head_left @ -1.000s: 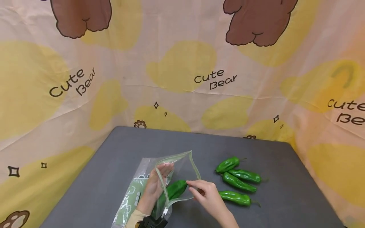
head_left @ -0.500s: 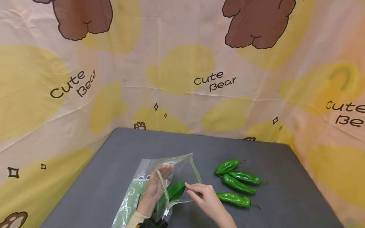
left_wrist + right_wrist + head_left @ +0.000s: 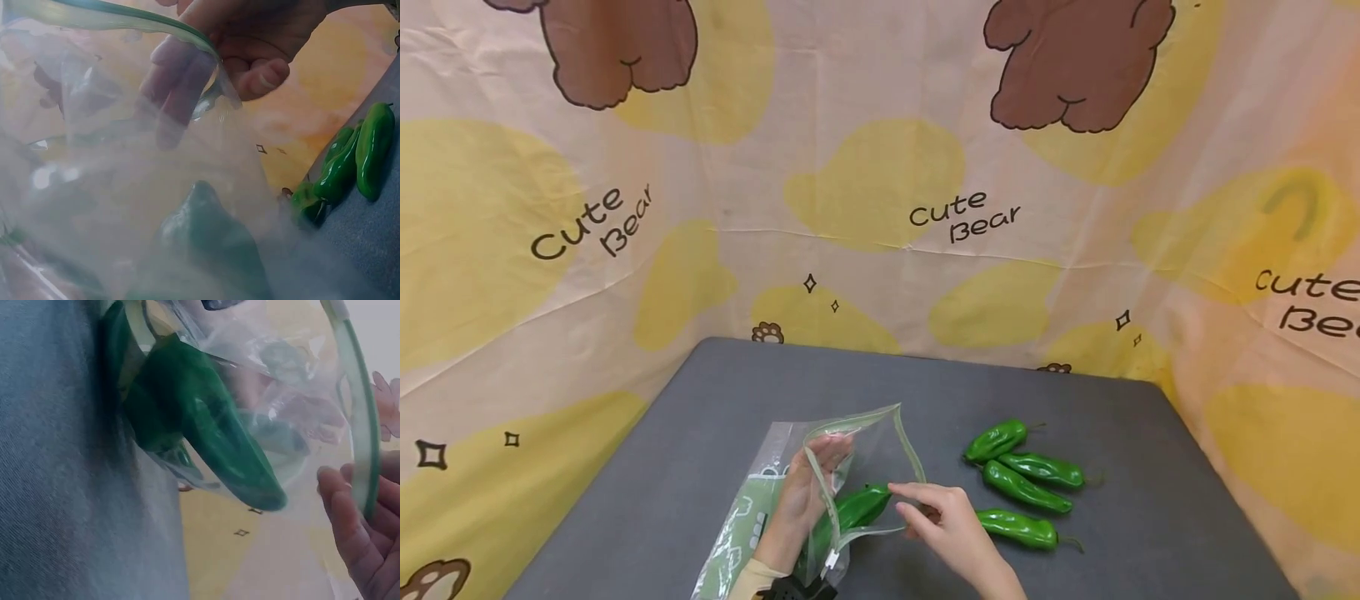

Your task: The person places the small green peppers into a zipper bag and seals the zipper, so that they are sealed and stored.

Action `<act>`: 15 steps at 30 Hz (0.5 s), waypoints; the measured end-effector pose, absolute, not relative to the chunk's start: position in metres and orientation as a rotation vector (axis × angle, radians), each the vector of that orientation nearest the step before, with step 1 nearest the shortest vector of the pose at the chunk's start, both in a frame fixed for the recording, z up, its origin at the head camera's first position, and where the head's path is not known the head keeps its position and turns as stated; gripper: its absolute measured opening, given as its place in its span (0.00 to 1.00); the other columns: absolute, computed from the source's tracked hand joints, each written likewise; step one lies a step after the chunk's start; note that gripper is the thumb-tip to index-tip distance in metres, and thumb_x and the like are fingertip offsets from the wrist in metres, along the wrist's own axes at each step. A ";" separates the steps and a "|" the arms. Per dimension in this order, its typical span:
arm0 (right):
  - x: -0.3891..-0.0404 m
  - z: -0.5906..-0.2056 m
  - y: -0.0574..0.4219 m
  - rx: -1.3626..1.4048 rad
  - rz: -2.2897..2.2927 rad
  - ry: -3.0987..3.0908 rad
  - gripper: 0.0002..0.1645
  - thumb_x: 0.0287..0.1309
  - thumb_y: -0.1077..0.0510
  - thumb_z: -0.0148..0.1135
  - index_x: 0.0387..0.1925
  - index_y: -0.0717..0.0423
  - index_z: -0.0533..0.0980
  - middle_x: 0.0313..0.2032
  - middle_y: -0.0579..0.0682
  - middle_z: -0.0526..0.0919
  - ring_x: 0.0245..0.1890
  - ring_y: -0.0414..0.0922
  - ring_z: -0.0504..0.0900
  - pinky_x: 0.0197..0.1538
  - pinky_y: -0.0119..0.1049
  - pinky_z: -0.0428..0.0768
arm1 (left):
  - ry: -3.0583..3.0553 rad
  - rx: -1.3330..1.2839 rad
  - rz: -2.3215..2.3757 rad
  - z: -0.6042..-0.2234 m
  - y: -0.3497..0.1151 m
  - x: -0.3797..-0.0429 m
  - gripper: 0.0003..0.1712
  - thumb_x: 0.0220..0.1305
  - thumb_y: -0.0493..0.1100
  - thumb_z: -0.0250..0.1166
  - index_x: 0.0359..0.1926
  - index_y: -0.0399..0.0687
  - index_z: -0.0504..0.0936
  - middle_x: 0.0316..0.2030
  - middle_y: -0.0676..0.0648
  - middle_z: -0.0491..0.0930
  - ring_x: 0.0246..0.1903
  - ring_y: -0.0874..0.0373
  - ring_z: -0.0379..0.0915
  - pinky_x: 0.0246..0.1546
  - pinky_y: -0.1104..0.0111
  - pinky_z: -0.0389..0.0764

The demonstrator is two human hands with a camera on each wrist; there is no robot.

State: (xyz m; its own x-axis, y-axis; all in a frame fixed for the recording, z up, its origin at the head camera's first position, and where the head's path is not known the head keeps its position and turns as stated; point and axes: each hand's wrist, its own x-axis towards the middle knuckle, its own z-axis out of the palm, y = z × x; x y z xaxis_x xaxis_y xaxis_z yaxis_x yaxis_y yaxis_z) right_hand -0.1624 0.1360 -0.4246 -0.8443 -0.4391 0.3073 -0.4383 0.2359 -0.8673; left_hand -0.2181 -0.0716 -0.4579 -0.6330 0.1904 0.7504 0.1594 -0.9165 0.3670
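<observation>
A clear zip bag (image 3: 786, 435) with a green printed panel stands tilted, its mouth gaping toward the right. My left hand (image 3: 801, 496) supports it with palm raised and fingers extended, seen through the film. Inside lies a green pepper (image 3: 859, 508), tip toward the mouth; the right wrist view shows this pepper (image 3: 228, 434) against more green peppers (image 3: 147, 412) in the bag. My right hand (image 3: 955, 529) is at the mouth, index finger (image 3: 910, 488) stretched by the pepper's tip. In the right wrist view, those fingers (image 3: 344, 519) are apart from the pepper, with nothing between them.
Several loose green peppers lie right of the bag: a cluster (image 3: 1026, 483) and one nearer pepper (image 3: 1018, 528) beside my right hand. The grey table (image 3: 760, 375) is bordered by a printed cloth backdrop (image 3: 865, 167). A white zip slider (image 3: 831, 562) hangs at the bag's lower rim.
My right fingers, which pinched the pepper's tip, have straightened off it. The pepper has settled slightly lower in the bag. My left hand and the bag have barely shifted.
</observation>
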 end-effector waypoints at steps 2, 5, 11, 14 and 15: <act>-0.162 -0.424 0.139 -0.896 -1.771 2.485 0.16 0.59 0.58 0.55 0.46 0.63 0.76 0.40 0.58 0.80 0.18 0.36 0.78 0.22 0.32 0.79 | 0.621 1.315 2.759 -0.459 -0.071 -0.218 0.16 0.66 0.37 0.47 0.52 0.40 0.74 0.51 0.43 0.74 0.54 0.51 0.66 0.58 0.64 0.61; -0.160 -0.417 0.145 -0.936 -1.827 2.513 0.13 0.58 0.64 0.55 0.43 0.65 0.77 0.36 0.57 0.81 0.18 0.36 0.78 0.21 0.34 0.79 | 0.603 1.296 2.762 -0.461 -0.070 -0.217 0.16 0.67 0.36 0.46 0.52 0.40 0.75 0.51 0.43 0.73 0.54 0.50 0.66 0.58 0.64 0.61; -0.156 -0.394 0.159 -0.872 -1.798 2.681 0.06 0.54 0.71 0.56 0.34 0.65 0.78 0.21 0.47 0.79 0.17 0.35 0.77 0.19 0.34 0.78 | 0.589 1.322 2.753 -0.462 -0.070 -0.215 0.17 0.66 0.36 0.46 0.52 0.39 0.74 0.51 0.43 0.73 0.54 0.50 0.65 0.58 0.65 0.60; -0.162 -0.395 0.168 -0.808 -1.758 2.775 0.05 0.52 0.71 0.58 0.30 0.61 0.78 0.21 0.44 0.78 0.17 0.35 0.76 0.19 0.34 0.79 | 0.606 1.313 2.758 -0.461 -0.070 -0.216 0.17 0.66 0.36 0.47 0.52 0.40 0.74 0.51 0.43 0.73 0.54 0.50 0.66 0.58 0.65 0.61; -0.165 -0.398 0.173 -0.797 -1.751 2.793 0.05 0.52 0.70 0.58 0.29 0.60 0.78 0.22 0.44 0.78 0.17 0.35 0.76 0.20 0.35 0.79 | 0.611 1.310 2.759 -0.460 -0.071 -0.217 0.17 0.66 0.36 0.47 0.52 0.40 0.74 0.51 0.43 0.73 0.54 0.50 0.66 0.58 0.65 0.61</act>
